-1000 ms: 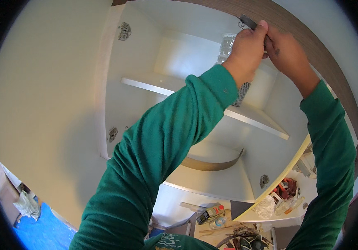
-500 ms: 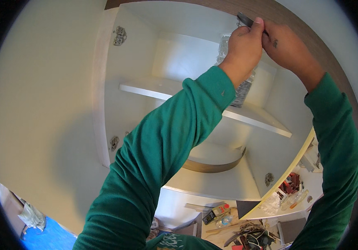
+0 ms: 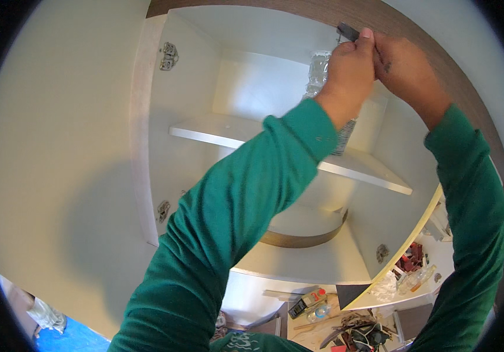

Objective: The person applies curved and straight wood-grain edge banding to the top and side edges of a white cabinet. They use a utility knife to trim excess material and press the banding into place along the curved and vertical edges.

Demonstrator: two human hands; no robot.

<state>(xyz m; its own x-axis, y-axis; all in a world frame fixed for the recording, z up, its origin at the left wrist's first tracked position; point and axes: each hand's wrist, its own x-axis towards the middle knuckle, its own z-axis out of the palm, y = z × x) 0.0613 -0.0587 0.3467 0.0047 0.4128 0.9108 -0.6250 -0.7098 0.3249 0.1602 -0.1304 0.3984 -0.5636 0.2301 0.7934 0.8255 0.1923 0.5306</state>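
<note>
At the top right of the open white cabinet (image 3: 263,76), both my hands are raised to its brown upper edge (image 3: 252,13). My left hand (image 3: 350,73) is closed, its thumb up against a dark flat strip (image 3: 348,31) whose squared end sticks out to the left. Close against it, my right hand (image 3: 407,67) is also closed around the strip; its far part is hidden in the fingers. I cannot tell whether the strip is a tool or a trim piece. Behind my left wrist, clear plastic items (image 3: 317,73) stand on the shelf (image 3: 228,124), partly covered.
A curved brown band (image 3: 307,239) lies in the lower compartment. Metal hinges (image 3: 168,56) sit on the cabinet's side walls. Below are a bottle with a red cap (image 3: 307,302), tangled cables and tools (image 3: 360,335), and red pieces (image 3: 411,258). Blue sheeting (image 3: 76,337) covers the lower left.
My left hand has shifted slightly right and down, closer against my right. The strip's end shows its flat face more. The whole view has moved a little.
</note>
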